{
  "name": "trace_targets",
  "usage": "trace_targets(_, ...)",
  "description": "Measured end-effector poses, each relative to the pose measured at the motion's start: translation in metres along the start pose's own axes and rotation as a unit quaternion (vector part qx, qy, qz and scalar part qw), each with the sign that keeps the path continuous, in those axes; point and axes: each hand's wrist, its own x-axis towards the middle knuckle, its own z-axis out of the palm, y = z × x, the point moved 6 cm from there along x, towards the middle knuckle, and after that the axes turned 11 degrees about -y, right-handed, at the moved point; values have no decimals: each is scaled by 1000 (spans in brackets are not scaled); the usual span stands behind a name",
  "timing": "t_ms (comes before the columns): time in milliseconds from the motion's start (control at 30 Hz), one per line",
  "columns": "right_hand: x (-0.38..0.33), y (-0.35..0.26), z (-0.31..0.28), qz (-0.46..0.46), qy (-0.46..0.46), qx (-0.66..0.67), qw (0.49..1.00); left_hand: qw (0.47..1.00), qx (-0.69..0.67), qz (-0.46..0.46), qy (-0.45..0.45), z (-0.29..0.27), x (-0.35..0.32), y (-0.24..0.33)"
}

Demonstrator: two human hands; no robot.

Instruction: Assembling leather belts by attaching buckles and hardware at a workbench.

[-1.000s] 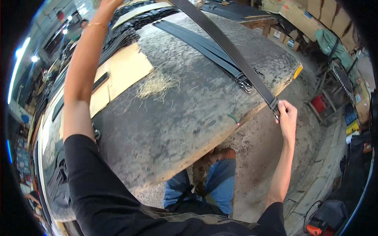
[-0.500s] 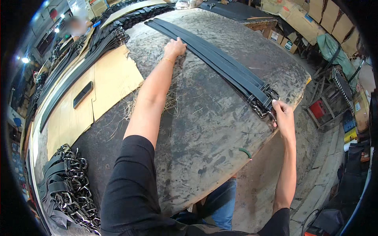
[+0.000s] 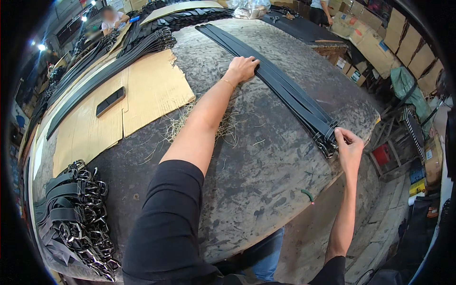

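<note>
A bundle of long black belts (image 3: 280, 85) lies stretched across the grey worktable (image 3: 266, 175), running from the far side to the right edge. My left hand (image 3: 242, 69) rests flat on the middle of the belts. My right hand (image 3: 349, 147) sits at the near end, fingertips pinching the metal buckles (image 3: 327, 140) by the table's edge. Both forearms reach in from the lower edge.
A heap of black belts with metal buckles (image 3: 76, 209) lies at the near left. Cardboard sheets (image 3: 128, 104) with a dark rectangular object (image 3: 110, 101) cover the left side. Loose straw (image 3: 190, 126) is scattered mid-table. More belts (image 3: 118, 52) lie at the back. A person (image 3: 111, 16) sits far off. Boxes (image 3: 389, 42) stand at right.
The belt, held up in the air one second ago, now lies flat with the others. My left hand came down onto the belts; my right hand stayed at the buckle end.
</note>
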Motion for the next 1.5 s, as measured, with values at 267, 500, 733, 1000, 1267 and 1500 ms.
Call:
trace_targets(267, -13, 20, 2, 7, 88, -36, 995, 997, -61, -32, 44, 0, -9, -1)
trace_targets(500, -25, -7, 11, -169, 82, -150, 971, 987, -97, -111, 57, -3, -9, -11)
trace_targets(733, -31, -13, 6, -238, 130, -164, 948, 977, -100, -160, 96, -6, -10, -10)
trace_targets(1000, -31, -13, 12, -245, 67, -150, 955, 969, -130, -163, 130, -11, -17, -11)
trace_targets(1267, -29, -17, 15, -231, 35, -149, 961, 970, -136, -160, 124, -10, -16, -14)
trace_targets(1500, -28, -14, 16, -230, 44, -147, 961, 970, -137, -164, 120, -6, -15, -17)
